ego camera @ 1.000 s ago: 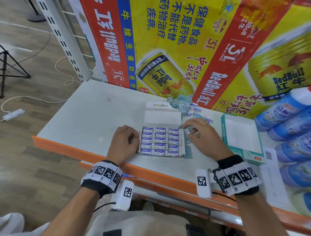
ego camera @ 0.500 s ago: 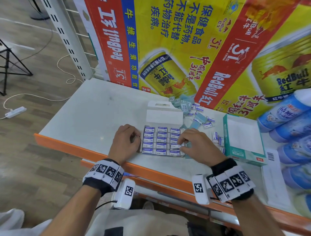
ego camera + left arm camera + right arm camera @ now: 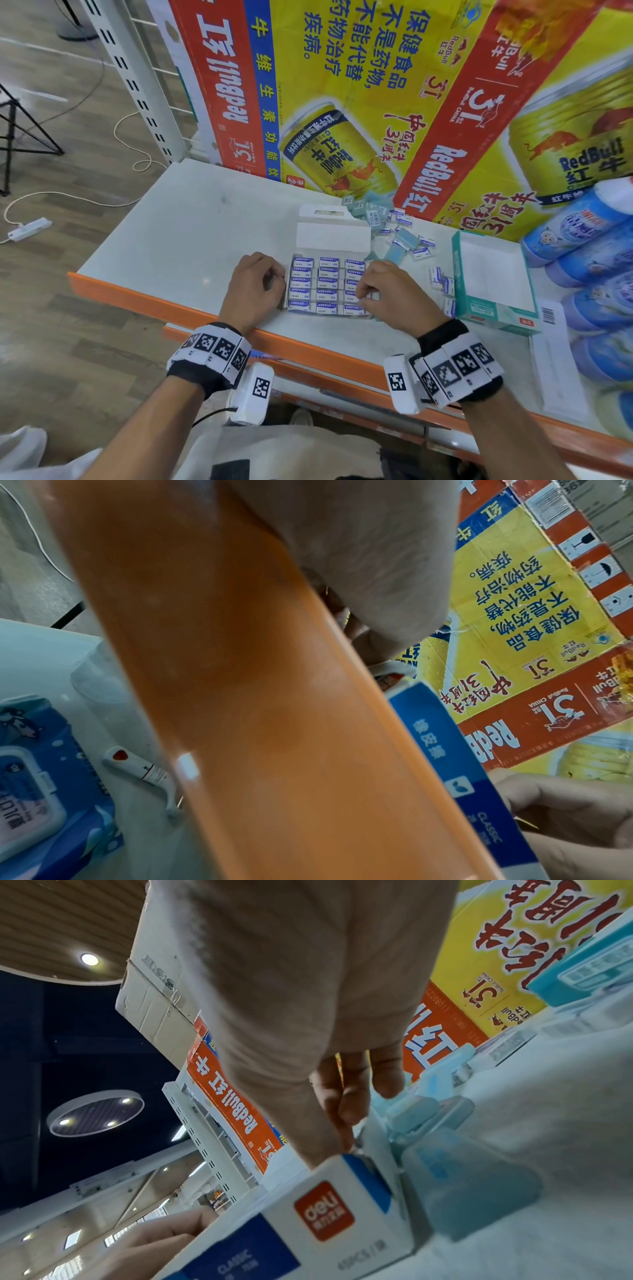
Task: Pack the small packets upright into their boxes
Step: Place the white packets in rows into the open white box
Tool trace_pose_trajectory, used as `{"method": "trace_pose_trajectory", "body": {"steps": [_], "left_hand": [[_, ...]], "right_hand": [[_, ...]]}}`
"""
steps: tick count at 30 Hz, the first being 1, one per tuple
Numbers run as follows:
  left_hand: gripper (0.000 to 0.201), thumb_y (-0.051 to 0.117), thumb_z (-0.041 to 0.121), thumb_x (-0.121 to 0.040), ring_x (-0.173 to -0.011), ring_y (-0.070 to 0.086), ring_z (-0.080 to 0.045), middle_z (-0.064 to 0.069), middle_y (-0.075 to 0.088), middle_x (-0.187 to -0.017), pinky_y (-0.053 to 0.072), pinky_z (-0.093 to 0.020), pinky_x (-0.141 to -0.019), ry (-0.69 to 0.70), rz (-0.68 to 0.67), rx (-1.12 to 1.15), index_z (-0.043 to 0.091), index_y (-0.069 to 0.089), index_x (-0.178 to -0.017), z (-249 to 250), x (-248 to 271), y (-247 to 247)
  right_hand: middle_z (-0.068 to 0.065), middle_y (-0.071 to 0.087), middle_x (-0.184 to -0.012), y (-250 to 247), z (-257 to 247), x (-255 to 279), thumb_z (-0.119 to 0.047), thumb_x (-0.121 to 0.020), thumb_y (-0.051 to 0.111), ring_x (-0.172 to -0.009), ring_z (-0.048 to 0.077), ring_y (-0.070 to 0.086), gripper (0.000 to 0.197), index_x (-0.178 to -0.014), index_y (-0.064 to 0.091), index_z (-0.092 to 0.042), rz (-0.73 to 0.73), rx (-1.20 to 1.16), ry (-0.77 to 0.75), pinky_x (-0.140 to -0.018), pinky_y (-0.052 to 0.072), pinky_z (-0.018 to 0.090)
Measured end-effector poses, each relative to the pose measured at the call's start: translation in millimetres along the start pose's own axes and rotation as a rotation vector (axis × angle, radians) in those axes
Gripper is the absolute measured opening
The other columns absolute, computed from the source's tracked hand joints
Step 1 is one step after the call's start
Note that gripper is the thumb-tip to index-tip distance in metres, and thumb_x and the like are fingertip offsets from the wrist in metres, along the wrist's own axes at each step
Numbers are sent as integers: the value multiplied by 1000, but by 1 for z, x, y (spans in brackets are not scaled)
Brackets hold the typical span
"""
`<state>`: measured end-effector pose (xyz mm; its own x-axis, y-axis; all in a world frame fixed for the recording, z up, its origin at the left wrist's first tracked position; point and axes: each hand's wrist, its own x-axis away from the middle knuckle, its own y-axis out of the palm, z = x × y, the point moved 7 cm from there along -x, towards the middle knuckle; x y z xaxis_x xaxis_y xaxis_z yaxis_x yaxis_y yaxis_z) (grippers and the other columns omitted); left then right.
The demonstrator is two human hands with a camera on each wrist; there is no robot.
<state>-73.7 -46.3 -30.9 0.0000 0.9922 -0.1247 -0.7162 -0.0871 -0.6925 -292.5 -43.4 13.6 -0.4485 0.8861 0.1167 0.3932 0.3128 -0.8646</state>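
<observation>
An open white and blue eraser box [image 3: 330, 236] lies on the white shelf, its lid flap folded back. Rows of small eraser packets [image 3: 327, 284] stand packed inside it in three columns. My left hand [image 3: 272, 281] sits curled against the box's left wall and holds it. My right hand [image 3: 364, 296] is over the right column near the front and pinches one small packet [image 3: 372, 295], mostly hidden by the fingers. In the right wrist view the fingers [image 3: 346, 1118] reach down behind the box's corner [image 3: 325, 1213]. Loose packets [image 3: 404, 236] lie scattered behind the box.
A teal open box [image 3: 493, 308] stands to the right, with a few loose packets [image 3: 442, 284] beside it. Blue canisters [image 3: 589, 240] lie at the far right. Red Bull cartons [image 3: 342, 102] wall off the back. The orange shelf edge [image 3: 171, 301] runs along the front.
My right hand came back from the loose packets and down onto the box's right column, nearer the front. My left hand stayed against the box's left wall.
</observation>
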Motion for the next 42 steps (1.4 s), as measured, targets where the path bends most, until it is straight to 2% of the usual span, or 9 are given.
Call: {"method": "trace_pose_trajectory", "body": {"steps": [5, 9, 11, 15, 21, 25, 34, 39, 42], "left_hand": [[9, 60, 7, -80, -85, 47, -9, 6, 56, -81, 33, -10, -70, -3, 10, 0, 15, 62, -76, 0, 1, -1], [8, 59, 8, -81, -85, 47, -8, 6, 57, -82, 33, -11, -71, -7, 7, 0, 15, 63, -77, 0, 1, -1], [8, 59, 8, -81, -85, 47, -9, 5, 57, -82, 33, -11, -71, -7, 4, -1, 15, 63, -78, 0, 0, 0], [9, 59, 8, -80, -85, 47, -8, 6, 57, -82, 33, -10, -71, -9, 3, 2, 16, 62, -77, -1, 0, 0], [9, 60, 8, -81, -84, 48, -9, 5, 57, -82, 33, -11, -70, 2, 5, -5, 15, 62, -77, 0, 1, -1], [9, 59, 7, -81, -84, 48, -9, 4, 58, -82, 35, -11, -71, 0, 8, -1, 14, 62, -77, 1, 1, -1], [9, 60, 7, -80, -83, 47, -9, 5, 57, -81, 33, -10, -69, 1, 14, 5, 14, 62, -76, 0, 0, -1], [7, 61, 8, -81, -84, 48, -9, 4, 57, -83, 33, -10, -70, 2, 8, 1, 14, 63, -78, -2, 1, 0], [6, 61, 9, -82, -85, 48, -8, 5, 57, -84, 33, -9, -71, 12, -5, -6, 14, 63, -79, -1, 1, 1]], "right_hand": [[-3, 54, -92, -9, 10, 3, -13, -87, 63, -92, 10, 47, 10, -92, 71, -12, 93, -82, 28, -81, 38, 20], [2, 56, -97, -31, 41, 3, -13, -91, 54, -93, 17, 51, 14, -93, 68, -12, 250, -51, 157, -82, 40, 27], [7, 56, -109, -40, 62, 4, -8, -91, 50, -104, 24, 49, 20, -103, 65, -10, 288, 14, 265, -90, 40, 32], [12, 44, -139, -38, 90, 5, -4, -89, 48, -121, 35, 40, 42, -131, 49, -9, 177, 95, 408, -106, 31, 39], [15, 45, -129, -35, 98, 4, 4, -84, 51, -119, 32, 44, 42, -124, 53, -8, 153, 110, 483, -101, 36, 37], [16, 50, -115, -35, 99, 5, 11, -79, 51, -107, 34, 50, 34, -107, 62, -7, 177, 115, 463, -93, 41, 37], [10, 54, -105, -39, 83, 2, -20, -91, 56, -96, 26, 53, 14, -102, 55, -12, 205, 26, 361, -87, 45, 41], [-3, 53, -96, -41, 37, -1, -26, -94, 51, -80, 10, 51, 9, -99, 49, -19, 238, -127, 197, -71, 41, 27], [-6, 52, -98, -31, 3, -4, -24, -93, 54, -79, -6, 47, 10, -102, 54, -19, 180, -161, 65, -68, 36, 10]]}}
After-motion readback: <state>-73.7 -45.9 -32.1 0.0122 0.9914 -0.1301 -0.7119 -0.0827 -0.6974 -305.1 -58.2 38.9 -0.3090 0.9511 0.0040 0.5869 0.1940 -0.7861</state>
